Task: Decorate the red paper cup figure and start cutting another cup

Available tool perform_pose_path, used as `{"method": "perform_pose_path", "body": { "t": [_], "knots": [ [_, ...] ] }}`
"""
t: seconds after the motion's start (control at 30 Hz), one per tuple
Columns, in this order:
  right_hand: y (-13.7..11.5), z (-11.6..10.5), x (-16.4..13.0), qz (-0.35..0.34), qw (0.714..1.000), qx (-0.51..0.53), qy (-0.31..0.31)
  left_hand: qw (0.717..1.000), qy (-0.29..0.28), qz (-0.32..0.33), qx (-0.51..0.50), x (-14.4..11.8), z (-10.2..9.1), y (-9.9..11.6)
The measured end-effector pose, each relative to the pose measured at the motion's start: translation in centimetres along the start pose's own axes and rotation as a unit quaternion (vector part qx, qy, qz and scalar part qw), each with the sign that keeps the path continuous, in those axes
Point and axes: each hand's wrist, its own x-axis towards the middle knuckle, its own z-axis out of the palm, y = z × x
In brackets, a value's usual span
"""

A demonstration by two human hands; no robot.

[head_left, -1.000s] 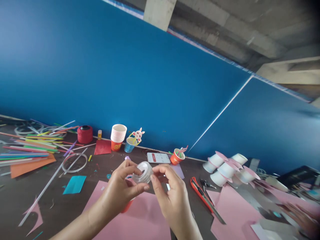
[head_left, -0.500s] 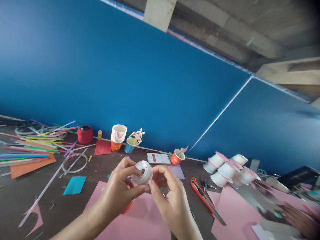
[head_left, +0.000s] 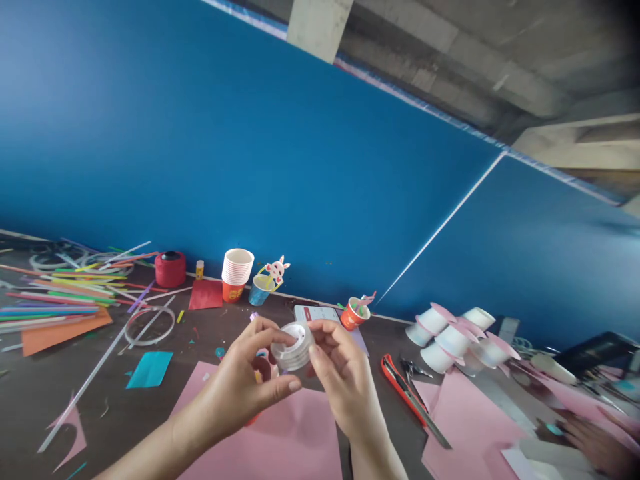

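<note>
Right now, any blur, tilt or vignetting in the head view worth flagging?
Head view: horizon tilted, the blue wall slanting hard; top right corner darkens to black; the lower right edge smears, pink paper there soft; centre sharp, the clear tape roll between left hand and right hand crisp; lighting even, no glare.

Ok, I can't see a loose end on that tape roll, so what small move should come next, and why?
Probably turn the tape roll a little while a right hand fingertip feels its rim: both hands grip it, the left hand steadying, and no free end shows.
</note>
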Motion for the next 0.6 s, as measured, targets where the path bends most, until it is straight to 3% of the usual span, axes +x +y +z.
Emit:
{"method": "perform_pose_path", "body": {
  "t": [0.33, 0.6],
  "knots": [
    [0.47, -0.50, 0.36, 0.011, 1.000, 0.027, 0.004, 0.997, 0.026, -0.020, -0.068, 0.37, 0.11, -0.89],
    [0.29, -0.08, -0.30, 0.003, 0.999, -0.032, 0.005, 0.994, 0.032, -0.053, -0.094, 0.43, 0.03, -0.13]
  ]
}}
